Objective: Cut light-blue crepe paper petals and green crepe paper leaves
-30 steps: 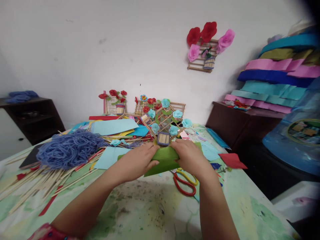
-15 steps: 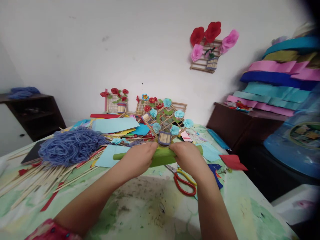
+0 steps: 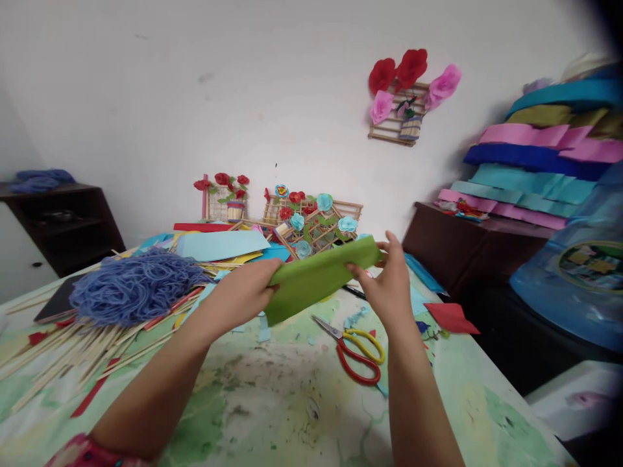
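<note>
Green oblong of crêpe-like paper (image 3: 316,279) spans the gap between the two hands, held above the green-and-white patterned tabletop (image 3: 282,415), its long axis running crosswise and climbing from the left grip to the right one. The left hand (image 3: 243,299) is closed on the lower end, thumb and fingers pinching it; from that grip the paper extends rightward and upward, a broad face toward the camera. The right hand (image 3: 388,282) has the higher end between its thumb, laid on the near face, and its fingers, partly hidden behind. Neither hand is nearer, since each has an end. On the near side of the grip, closer to the right hand, lie metal scissors with one red and one yellow handle (image 3: 339,336). Beyond the paper stands a lattice of thin brown sticks with light blue paper flowers (image 3: 318,232); left of the left hand sits a tangled heap of blue yarn (image 3: 139,285).
</note>
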`<state>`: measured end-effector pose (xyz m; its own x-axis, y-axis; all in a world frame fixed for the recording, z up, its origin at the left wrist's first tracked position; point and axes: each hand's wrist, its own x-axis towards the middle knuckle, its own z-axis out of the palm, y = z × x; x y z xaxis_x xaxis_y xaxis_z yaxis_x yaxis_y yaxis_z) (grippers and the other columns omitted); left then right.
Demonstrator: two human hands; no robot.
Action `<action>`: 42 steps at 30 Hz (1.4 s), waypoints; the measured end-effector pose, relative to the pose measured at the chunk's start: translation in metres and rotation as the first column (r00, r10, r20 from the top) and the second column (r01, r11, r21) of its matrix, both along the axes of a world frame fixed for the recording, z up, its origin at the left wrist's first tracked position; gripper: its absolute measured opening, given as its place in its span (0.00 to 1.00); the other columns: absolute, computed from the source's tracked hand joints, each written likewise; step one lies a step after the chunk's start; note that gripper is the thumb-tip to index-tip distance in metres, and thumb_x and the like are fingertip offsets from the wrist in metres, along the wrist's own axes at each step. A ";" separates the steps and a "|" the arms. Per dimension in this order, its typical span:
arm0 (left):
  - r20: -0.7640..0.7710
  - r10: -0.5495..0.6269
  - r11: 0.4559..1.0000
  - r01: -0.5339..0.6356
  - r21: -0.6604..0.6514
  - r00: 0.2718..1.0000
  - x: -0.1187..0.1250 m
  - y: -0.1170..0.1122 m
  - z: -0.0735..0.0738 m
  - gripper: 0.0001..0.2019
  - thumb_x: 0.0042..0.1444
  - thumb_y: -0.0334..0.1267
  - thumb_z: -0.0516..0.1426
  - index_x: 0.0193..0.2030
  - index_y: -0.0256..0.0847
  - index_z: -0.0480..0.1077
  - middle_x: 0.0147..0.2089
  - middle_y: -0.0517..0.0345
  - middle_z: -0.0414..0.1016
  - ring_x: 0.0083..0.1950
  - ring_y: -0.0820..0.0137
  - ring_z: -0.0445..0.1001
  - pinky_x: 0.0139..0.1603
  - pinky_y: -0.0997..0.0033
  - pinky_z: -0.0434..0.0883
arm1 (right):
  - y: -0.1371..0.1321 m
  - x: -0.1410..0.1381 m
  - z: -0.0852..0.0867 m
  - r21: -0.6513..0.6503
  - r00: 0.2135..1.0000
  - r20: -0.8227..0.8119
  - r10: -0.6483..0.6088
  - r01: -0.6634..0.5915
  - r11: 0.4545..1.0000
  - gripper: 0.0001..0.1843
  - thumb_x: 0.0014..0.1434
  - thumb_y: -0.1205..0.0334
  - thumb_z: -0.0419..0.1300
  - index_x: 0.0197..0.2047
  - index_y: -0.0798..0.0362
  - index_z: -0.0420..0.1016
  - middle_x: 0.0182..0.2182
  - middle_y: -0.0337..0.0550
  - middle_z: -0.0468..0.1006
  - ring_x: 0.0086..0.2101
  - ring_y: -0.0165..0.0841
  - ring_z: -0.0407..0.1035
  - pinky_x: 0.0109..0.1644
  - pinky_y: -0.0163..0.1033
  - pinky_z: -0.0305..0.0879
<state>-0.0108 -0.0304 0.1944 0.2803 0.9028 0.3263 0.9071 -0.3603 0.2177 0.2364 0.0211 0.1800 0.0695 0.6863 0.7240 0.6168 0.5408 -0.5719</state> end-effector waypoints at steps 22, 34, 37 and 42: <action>0.345 -0.342 0.725 0.479 -0.495 0.874 0.033 0.025 -0.068 0.25 0.47 0.45 0.56 0.51 0.37 0.63 0.50 0.51 0.71 0.49 0.58 0.69 0.49 0.63 0.66 | -0.070 -0.037 -0.111 -0.299 0.427 -0.903 0.036 -0.688 0.662 0.21 0.44 0.59 0.66 0.42 0.56 0.72 0.39 0.47 0.78 0.37 0.39 0.73 0.38 0.43 0.69; 0.076 -0.383 0.871 0.387 -0.301 0.921 0.031 -0.007 -0.086 0.27 0.56 0.45 0.50 0.62 0.43 0.53 0.59 0.47 0.63 0.57 0.59 0.64 0.56 0.59 0.61 | -0.100 -0.051 -0.128 -0.155 0.031 -0.978 -0.206 -0.769 0.621 0.12 0.42 0.69 0.65 0.34 0.56 0.72 0.35 0.44 0.78 0.35 0.34 0.73 0.41 0.38 0.70; -0.001 -0.421 0.839 0.389 -0.380 0.907 0.026 -0.008 -0.092 0.22 0.57 0.42 0.48 0.58 0.42 0.60 0.55 0.47 0.69 0.54 0.58 0.68 0.53 0.61 0.64 | -0.113 -0.054 -0.129 -0.127 0.024 -0.978 -0.206 -0.853 0.506 0.14 0.43 0.67 0.66 0.36 0.56 0.71 0.34 0.43 0.77 0.32 0.30 0.73 0.36 0.34 0.70; -0.003 -0.394 0.818 0.349 -0.457 0.919 0.022 -0.004 -0.111 0.19 0.58 0.37 0.44 0.55 0.41 0.64 0.52 0.48 0.71 0.51 0.60 0.71 0.48 0.62 0.66 | -0.135 -0.047 -0.132 -0.354 0.363 -0.930 0.063 -0.928 0.115 0.20 0.50 0.47 0.60 0.35 0.57 0.68 0.26 0.43 0.75 0.23 0.30 0.71 0.22 0.31 0.63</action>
<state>0.0113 -0.0348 0.0830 0.6322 0.7649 -0.1233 0.7478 -0.5608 0.3554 0.1899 -0.1140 0.0481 -0.5505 0.8010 -0.2354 -0.3266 -0.4661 -0.8222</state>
